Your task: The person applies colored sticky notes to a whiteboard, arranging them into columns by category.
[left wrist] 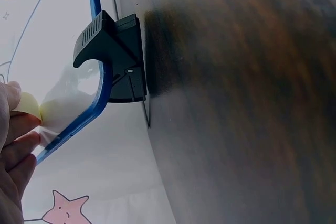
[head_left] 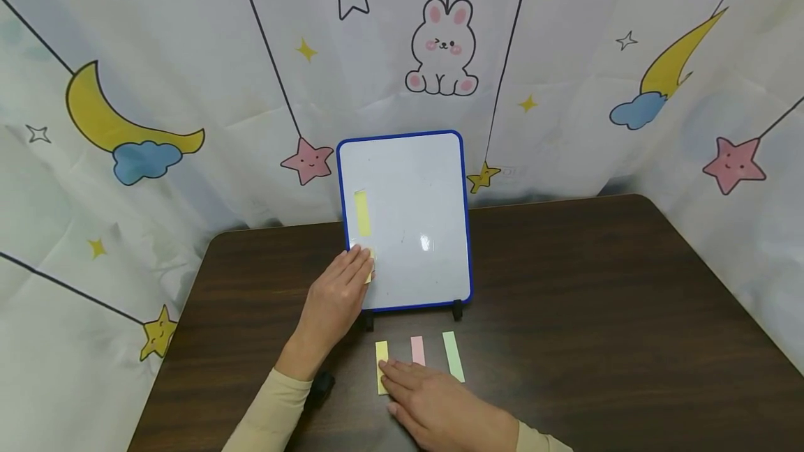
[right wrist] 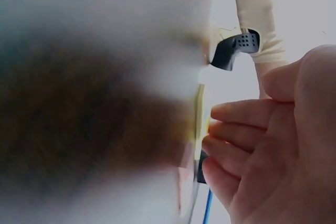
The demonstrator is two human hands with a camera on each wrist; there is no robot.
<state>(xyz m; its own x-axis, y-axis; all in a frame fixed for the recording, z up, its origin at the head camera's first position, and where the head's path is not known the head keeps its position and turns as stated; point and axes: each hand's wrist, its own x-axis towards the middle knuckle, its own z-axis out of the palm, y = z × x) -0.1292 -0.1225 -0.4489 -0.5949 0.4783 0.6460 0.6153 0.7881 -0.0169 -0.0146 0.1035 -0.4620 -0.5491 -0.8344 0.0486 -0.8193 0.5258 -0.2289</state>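
As I look through the head view, my left hand [head_left: 336,295] rests at the lower left of the whiteboard [head_left: 417,229], just below an upper yellow strip [head_left: 363,213] lying flat on it. My right hand [head_left: 440,400] reaches low over the worktop [head_left: 597,312], fingertips over a loose yellow strip [head_left: 382,351], partly covering a pink strip [head_left: 417,350], with a green strip [head_left: 453,356] nearby. The left wrist view shows me thumb and fingers pinching a pale yellow strip [left wrist: 29,107] at the board's face, near a black clip [left wrist: 118,59]. From the right wrist view, those fingers extend side by side; whether they touch the loose yellow strip I cannot tell.
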